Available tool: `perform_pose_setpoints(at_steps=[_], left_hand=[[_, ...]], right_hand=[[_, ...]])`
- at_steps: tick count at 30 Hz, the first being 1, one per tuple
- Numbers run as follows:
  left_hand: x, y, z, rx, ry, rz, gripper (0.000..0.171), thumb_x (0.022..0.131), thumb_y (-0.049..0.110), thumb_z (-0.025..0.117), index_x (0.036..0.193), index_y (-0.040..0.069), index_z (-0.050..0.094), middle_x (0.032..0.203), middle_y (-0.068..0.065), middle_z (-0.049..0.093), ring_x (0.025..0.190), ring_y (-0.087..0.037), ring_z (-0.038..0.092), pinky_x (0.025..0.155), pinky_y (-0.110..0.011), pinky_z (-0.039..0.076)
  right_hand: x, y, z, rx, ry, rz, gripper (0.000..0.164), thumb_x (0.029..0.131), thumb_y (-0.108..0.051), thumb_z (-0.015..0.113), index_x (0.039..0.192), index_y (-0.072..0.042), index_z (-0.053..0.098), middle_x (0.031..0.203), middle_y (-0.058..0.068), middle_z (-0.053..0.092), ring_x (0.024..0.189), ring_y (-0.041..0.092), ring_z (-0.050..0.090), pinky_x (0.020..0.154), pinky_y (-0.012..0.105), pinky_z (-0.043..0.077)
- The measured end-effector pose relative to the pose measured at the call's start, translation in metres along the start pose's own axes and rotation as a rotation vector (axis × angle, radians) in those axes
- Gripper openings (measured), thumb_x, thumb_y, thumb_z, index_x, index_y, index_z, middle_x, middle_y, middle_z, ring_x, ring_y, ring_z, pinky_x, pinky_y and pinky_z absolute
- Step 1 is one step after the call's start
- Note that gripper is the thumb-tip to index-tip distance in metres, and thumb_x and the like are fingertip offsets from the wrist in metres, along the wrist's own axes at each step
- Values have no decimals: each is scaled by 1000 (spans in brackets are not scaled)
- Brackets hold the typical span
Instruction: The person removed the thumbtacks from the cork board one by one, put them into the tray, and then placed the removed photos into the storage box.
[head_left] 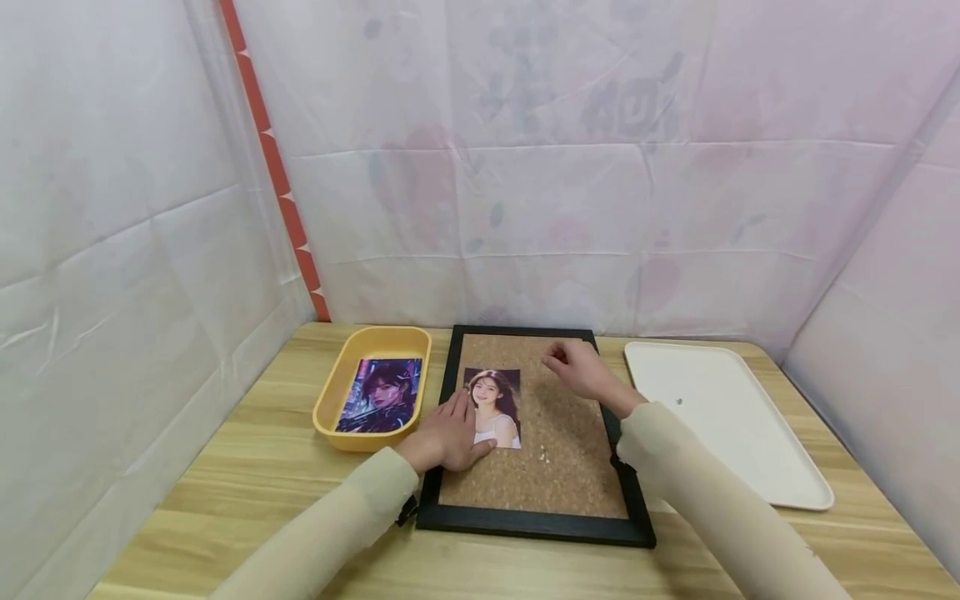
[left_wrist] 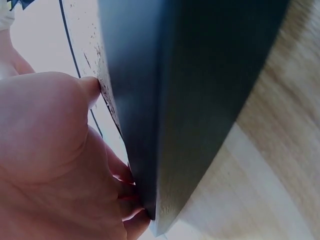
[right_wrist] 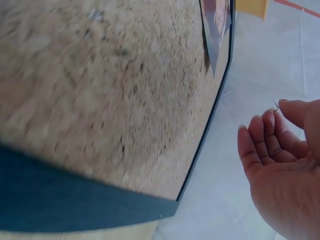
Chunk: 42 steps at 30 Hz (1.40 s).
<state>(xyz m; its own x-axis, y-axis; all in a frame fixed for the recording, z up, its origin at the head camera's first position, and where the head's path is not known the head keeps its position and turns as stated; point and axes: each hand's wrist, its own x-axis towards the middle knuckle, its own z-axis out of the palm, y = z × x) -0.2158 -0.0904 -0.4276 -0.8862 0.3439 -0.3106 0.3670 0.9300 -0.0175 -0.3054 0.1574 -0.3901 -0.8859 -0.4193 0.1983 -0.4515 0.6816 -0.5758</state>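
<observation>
A portrait photo (head_left: 504,417) lies on the left part of a black-framed cork board (head_left: 573,483). My left hand (head_left: 450,433) rests flat across the board's left edge, its fingers straight on the photo's left side. Over the upper right of the cork, my right hand (head_left: 579,367) pinches a small pushpin (right_wrist: 275,105) between thumb and index finger. Its thin point sticks out past the fingertips; its head is hidden. Several tiny pale pieces (head_left: 544,455) sit on the cork right of the photo's lower corner.
Left of the board stands a yellow tray (head_left: 327,408) holding another picture (head_left: 382,396). A shallow white tray (head_left: 720,442) is at the right with a small dark bit (head_left: 679,402) on it. White cloth walls (head_left: 540,208) enclose the wooden table (head_left: 247,467) at the back and sides.
</observation>
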Motion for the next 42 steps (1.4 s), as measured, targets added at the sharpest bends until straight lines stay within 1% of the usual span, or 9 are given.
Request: perform_pose_setpoints(at_steps=[4, 8, 14, 19, 26, 34, 36, 39, 42], left_hand=[[-3, 2, -5, -3, 11, -5, 83, 107, 59, 33, 161, -3, 23, 169, -21, 13, 157, -34, 12, 126, -42, 18], [-7, 4, -8, -15, 31, -11, 83, 106, 59, 35, 160, -3, 26, 169, -21, 15, 157, -34, 14, 125, -43, 20], [-9, 4, -9, -17, 48, -8, 82, 106, 58, 38, 159, -4, 28, 168, -22, 17, 156, -36, 16, 125, -44, 21], [-10, 4, -9, -8, 53, -1, 83, 106, 58, 38, 159, -4, 28, 168, -23, 18, 156, -36, 17, 125, -44, 21], [-10, 5, -8, -12, 38, -3, 81, 107, 57, 37, 159, -5, 27, 168, -23, 18, 156, -36, 16, 125, -44, 21], [-5, 3, -1, -20, 32, -7, 82, 107, 58, 36, 160, -4, 25, 169, -22, 15, 157, -35, 14, 125, -44, 19], [-5, 3, -1, -19, 35, -5, 83, 107, 58, 36, 160, -4, 25, 169, -22, 16, 157, -35, 14, 125, -44, 19], [-9, 4, -5, -14, 31, -5, 82, 106, 59, 37, 160, -3, 27, 168, -21, 18, 156, -35, 16, 125, -44, 20], [-8, 3, -5, -14, 28, -5, 82, 106, 59, 37, 160, -3, 27, 169, -21, 17, 156, -35, 16, 125, -44, 20]], right_hand=[[-7, 2, -10, 19, -7, 7, 15, 104, -6, 57, 100, 4, 68, 80, 13, 63, 63, 16, 49, 60, 32, 43], [-15, 6, -18, 16, -16, 15, 15, 105, -6, 56, 101, 4, 66, 85, 17, 64, 66, 16, 50, 62, 32, 44], [-27, 14, -24, -28, 1, 53, 16, 105, -9, 57, 103, 4, 67, 88, 17, 66, 68, 17, 53, 63, 34, 46], [-34, 18, -27, -58, 29, 35, 18, 104, -9, 58, 104, 6, 68, 88, 16, 68, 68, 16, 54, 63, 34, 47], [-40, 27, -31, -83, 38, 35, 18, 104, -9, 59, 104, 5, 70, 88, 13, 69, 71, 16, 57, 67, 35, 48], [-50, 34, -35, -72, 33, 49, 18, 103, -8, 59, 100, 6, 70, 83, 16, 67, 66, 16, 52, 64, 34, 44], [-51, 35, -36, -74, 39, 46, 17, 103, -8, 59, 100, 5, 69, 83, 14, 67, 67, 16, 52, 64, 34, 44], [-52, 37, -36, -76, 41, 46, 17, 103, -8, 59, 100, 6, 69, 81, 12, 66, 67, 16, 51, 64, 34, 44], [-53, 38, -36, -76, 34, 52, 17, 103, -7, 59, 100, 6, 69, 81, 12, 65, 67, 16, 51, 63, 34, 43]])
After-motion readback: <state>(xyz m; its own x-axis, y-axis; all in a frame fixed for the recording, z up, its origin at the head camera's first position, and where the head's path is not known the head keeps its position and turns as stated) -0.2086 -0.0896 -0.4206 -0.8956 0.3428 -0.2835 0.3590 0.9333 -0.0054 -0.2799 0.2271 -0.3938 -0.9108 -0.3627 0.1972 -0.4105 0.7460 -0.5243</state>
